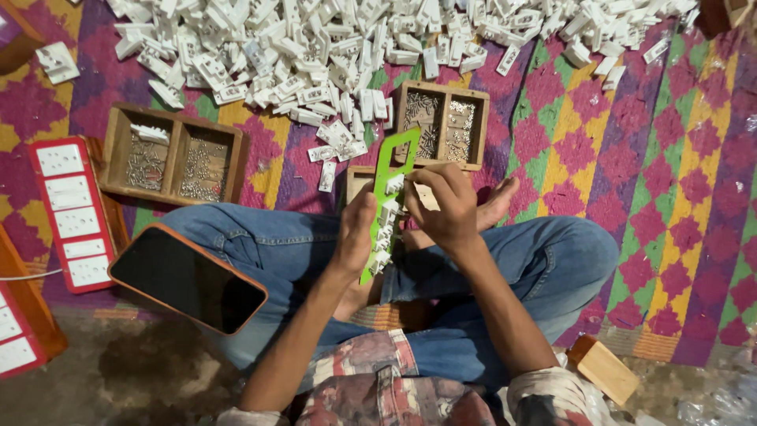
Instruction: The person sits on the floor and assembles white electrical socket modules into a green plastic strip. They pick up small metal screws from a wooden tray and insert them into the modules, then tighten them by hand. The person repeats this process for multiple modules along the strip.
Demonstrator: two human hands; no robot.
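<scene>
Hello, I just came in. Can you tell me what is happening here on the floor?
A person sits cross-legged on a colourful mat. The left hand holds a green plastic strip lined with small white parts, and the right hand presses one white part against it. A big pile of white plastic parts lies ahead, beside two wooden trays of small metal pieces. A phone rests on the left knee.

A small floor-level assembly workshop, likely set up in a home. A person sits cross-legged on a bright patterned mat (662, 158). Along the mat's far edge lies a big heap of white plastic parts (331, 47). Nearer, on the mat, stand 2 wooden trays of screws (175, 154) (441, 122). At the mat's left edge lie red-framed switch plates (72, 211).
</scene>
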